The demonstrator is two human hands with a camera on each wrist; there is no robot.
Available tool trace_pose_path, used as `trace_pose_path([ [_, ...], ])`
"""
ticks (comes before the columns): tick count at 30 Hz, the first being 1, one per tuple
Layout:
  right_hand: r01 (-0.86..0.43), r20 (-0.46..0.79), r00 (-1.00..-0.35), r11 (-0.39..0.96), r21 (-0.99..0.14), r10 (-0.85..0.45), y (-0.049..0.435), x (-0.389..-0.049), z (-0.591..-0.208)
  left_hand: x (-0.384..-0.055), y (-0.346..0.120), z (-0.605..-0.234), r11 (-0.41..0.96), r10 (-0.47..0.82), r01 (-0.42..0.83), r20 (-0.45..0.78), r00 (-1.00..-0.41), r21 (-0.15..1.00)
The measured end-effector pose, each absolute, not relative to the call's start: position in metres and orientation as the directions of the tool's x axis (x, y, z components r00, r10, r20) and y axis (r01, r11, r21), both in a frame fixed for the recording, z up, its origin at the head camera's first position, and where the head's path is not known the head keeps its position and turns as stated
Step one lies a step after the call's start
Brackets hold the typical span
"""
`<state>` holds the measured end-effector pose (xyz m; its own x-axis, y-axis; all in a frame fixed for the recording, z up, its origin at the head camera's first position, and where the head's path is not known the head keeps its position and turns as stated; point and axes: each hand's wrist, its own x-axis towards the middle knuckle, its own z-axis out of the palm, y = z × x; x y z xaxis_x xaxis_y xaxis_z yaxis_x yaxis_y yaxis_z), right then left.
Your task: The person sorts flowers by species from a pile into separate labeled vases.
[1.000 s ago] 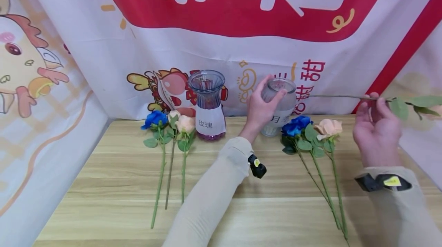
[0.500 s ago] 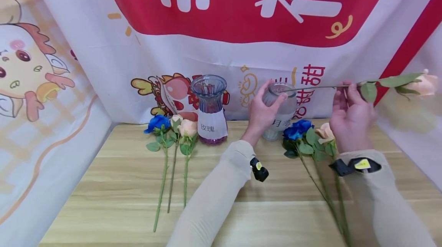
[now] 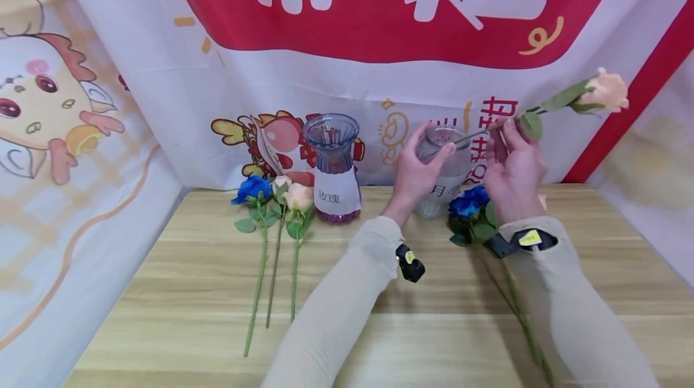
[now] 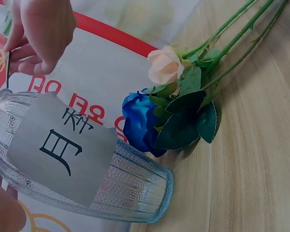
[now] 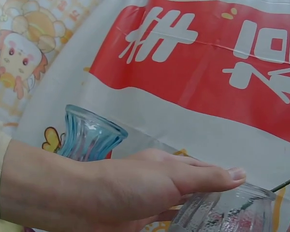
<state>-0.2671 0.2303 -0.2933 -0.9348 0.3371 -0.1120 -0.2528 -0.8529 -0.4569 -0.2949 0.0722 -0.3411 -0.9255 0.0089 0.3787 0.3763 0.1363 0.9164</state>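
My left hand grips a clear ribbed glass vase near its rim, fingers and thumb around either side. A white paper label with dark characters wraps the vase. To its right, my right hand pinches the stem of a pale peach rose. The rose slants, its bloom up to the right. In the right wrist view, the lower end of the stem passes over the rim into the vase mouth. Below my right hand lie a blue rose and another peach rose.
A bluish flared glass vase with a purple base and a paper label stands to the left. Beside it, a blue rose and two pale roses lie on the wooden table. A printed cloth hangs behind.
My right hand has moved left toward the vase, bringing the peach rose along. The rose has tilted bloom-up, and its stem end now lies inside the vase mouth. My left hand stays on the vase.
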Motion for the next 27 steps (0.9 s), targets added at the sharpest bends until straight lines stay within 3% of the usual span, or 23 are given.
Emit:
trace_pose_path([
  [20, -0.254, -0.086, -0.894, -0.657, -0.71, 0.44, 0.197, -0.285, -0.3, -0.3, 0.072, -0.343, 0.102, -0.014, 0.395, 0.399, -0.917, 0.913],
  [27, -0.256, -0.088, -0.874, -0.607, -0.752, 0.478, 0.193, -0.29, -0.309, -0.3, 0.075, -0.343, 0.118, -0.021, 0.401, 0.406, -0.914, 0.909],
])
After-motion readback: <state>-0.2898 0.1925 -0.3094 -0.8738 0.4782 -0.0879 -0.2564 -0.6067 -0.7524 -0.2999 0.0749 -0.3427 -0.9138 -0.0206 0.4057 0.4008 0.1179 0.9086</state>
